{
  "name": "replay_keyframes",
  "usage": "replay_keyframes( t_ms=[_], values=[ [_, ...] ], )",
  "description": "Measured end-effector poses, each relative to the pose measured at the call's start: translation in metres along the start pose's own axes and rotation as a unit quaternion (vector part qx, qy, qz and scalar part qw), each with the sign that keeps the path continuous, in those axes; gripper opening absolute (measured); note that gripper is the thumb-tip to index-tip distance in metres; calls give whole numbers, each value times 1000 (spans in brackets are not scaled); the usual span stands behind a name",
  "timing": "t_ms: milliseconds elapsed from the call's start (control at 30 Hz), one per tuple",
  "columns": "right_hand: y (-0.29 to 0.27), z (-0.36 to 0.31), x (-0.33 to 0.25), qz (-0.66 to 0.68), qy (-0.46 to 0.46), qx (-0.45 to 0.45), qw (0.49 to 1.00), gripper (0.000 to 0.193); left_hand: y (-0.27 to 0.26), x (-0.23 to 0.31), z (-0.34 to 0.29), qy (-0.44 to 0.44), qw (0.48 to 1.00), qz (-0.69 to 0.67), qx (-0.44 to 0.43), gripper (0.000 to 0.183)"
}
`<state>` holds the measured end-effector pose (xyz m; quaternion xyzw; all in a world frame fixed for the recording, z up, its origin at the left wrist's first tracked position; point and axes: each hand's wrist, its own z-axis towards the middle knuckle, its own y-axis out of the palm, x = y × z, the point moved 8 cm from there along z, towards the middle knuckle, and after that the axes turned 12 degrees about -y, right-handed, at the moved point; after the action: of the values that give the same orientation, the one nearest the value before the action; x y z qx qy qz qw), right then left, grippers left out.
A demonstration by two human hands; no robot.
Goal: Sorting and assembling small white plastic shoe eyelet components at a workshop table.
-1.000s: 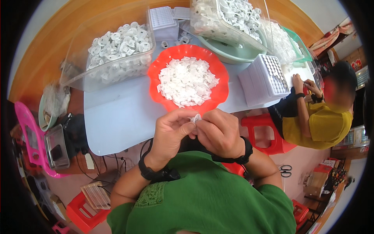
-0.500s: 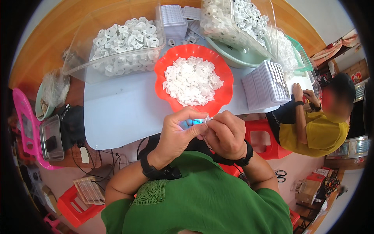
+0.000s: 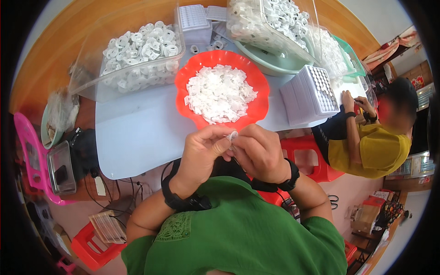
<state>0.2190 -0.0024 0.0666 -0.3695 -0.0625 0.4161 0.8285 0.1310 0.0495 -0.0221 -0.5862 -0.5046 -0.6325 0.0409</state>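
Both hands meet just past the table's near edge, in front of the red scalloped bowl. Between their fingertips is a small round whitish plastic piece. My left hand pinches it between thumb and fingers. My right hand is closed beside it, fingertips against the piece; whether they also grip something smaller is hidden. A heap of small flat white pieces fills the bowl.
A clear bin of round white parts stands left, another tilts over a pale green basin. Stacked white trays stand right. A co-worker in a yellow top sits at the right. Red stools stand below.
The blue glow on my left fingers has gone. The small piece is turned to show its round face, and both hands have moved slightly left and up in view.
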Motion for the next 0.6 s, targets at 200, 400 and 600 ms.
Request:
replay_keyframes(
  t_ms=[200, 400, 600],
  values=[
    [-7, -17, 39, 343, 258, 56, 901, 23, -7, -5, 8, -40, 994, -88, -46, 25],
    [-3, -25, 42, 464, 311, 125, 820, 24, -9, -8, 8, -43, 992, -103, -52, 26],
    [4, -38, 51, 497, 391, 157, 759, 24, -5, -6, 8, -48, 991, -106, -63, 26]
  ],
)
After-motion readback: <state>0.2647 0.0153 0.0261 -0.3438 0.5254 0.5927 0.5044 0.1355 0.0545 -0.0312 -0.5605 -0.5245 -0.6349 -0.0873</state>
